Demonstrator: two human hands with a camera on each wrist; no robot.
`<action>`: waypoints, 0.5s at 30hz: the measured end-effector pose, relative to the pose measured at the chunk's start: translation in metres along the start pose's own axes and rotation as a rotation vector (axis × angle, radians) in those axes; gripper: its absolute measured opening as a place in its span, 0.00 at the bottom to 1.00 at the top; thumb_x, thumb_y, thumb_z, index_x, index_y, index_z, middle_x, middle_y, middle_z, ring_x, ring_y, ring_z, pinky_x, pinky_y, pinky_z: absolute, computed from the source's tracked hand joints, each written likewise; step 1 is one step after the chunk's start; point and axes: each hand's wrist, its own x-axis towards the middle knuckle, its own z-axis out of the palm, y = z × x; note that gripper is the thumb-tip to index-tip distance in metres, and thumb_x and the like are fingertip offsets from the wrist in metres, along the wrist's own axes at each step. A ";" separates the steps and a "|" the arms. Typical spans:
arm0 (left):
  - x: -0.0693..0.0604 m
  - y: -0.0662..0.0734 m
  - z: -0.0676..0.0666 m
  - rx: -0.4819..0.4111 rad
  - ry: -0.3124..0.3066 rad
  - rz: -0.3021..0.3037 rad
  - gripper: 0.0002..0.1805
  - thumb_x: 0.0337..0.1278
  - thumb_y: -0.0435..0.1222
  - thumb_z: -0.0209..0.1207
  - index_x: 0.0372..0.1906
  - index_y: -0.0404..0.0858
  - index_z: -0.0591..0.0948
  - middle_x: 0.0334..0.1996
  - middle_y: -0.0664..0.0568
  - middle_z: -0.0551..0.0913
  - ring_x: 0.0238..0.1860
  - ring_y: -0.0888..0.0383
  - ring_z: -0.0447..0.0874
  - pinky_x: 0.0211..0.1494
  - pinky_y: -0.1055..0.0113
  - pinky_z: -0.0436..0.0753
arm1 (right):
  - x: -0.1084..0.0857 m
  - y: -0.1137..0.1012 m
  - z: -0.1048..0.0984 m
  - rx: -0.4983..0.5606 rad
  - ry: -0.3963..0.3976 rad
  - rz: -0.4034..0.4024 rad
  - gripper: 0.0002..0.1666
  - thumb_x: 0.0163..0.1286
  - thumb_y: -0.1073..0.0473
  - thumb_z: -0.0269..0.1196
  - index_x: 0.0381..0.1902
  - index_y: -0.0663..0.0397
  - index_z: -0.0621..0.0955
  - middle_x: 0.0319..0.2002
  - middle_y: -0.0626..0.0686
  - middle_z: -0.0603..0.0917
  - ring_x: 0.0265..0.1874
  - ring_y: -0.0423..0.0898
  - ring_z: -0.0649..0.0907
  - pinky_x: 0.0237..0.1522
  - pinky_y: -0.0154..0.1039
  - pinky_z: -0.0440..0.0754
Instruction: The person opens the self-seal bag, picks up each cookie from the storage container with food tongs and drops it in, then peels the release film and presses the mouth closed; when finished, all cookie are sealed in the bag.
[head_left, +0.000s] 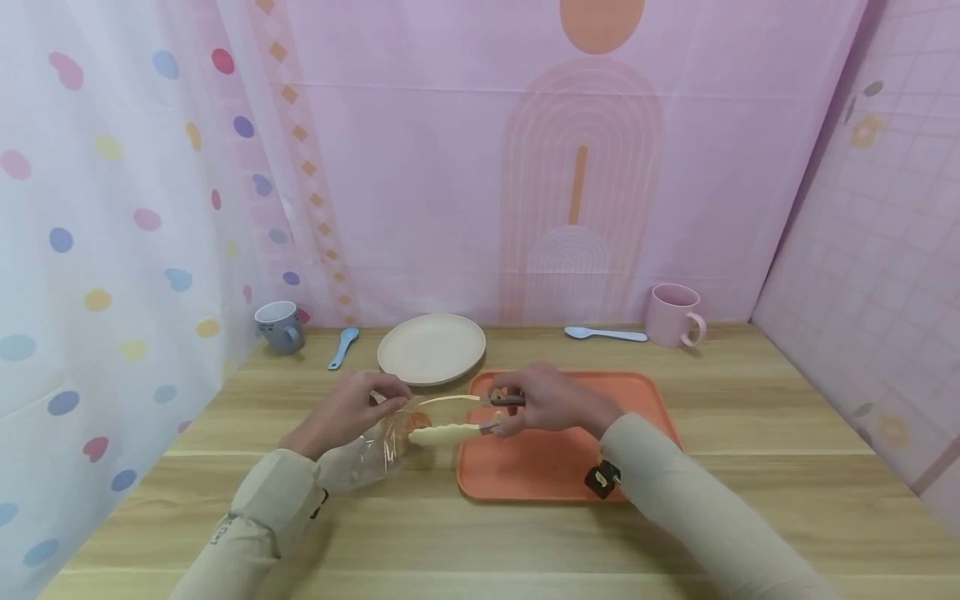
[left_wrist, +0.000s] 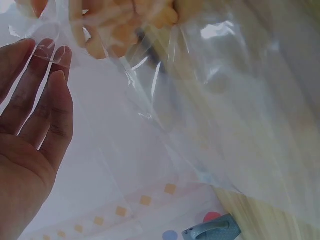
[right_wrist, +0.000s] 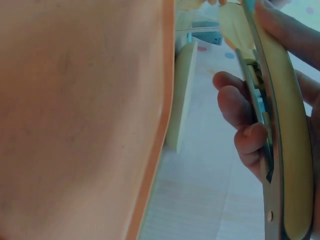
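Left hand (head_left: 347,412) pinching clear bag (head_left: 378,452) — mostly beneath it, right hand (head_left: 552,402) gripping tongs (head_left: 452,432)

Both forearms (head_left: 690,487) angle inward, left hand (head_left: 351,408) pinching, right hand (head_left: 553,400) curled in a grip.

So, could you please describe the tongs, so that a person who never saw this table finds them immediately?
On the wooden table, find the orange tray. Over its left part, the right hand holds the tongs, their tips toward the clear bag. Nothing else there has two spread arms with pale yellow ends.
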 end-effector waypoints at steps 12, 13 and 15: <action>-0.002 0.004 -0.003 -0.005 0.003 -0.034 0.04 0.62 0.32 0.64 0.38 0.38 0.88 0.37 0.51 0.91 0.40 0.56 0.89 0.39 0.70 0.85 | 0.018 0.001 0.014 -0.096 0.054 -0.092 0.25 0.55 0.48 0.78 0.48 0.47 0.83 0.29 0.45 0.83 0.27 0.39 0.78 0.33 0.33 0.76; -0.002 0.004 -0.003 -0.001 0.007 -0.034 0.04 0.62 0.32 0.65 0.38 0.38 0.88 0.37 0.51 0.91 0.40 0.57 0.89 0.39 0.70 0.85 | 0.019 0.001 0.015 -0.096 0.053 -0.083 0.25 0.55 0.48 0.78 0.49 0.46 0.83 0.31 0.46 0.84 0.29 0.40 0.79 0.35 0.34 0.77; -0.002 0.004 -0.002 -0.003 0.006 -0.027 0.04 0.62 0.32 0.64 0.38 0.39 0.88 0.35 0.52 0.91 0.39 0.57 0.89 0.38 0.70 0.85 | 0.020 0.001 0.017 -0.089 0.054 -0.065 0.27 0.55 0.47 0.78 0.51 0.46 0.84 0.34 0.48 0.86 0.32 0.42 0.82 0.37 0.36 0.79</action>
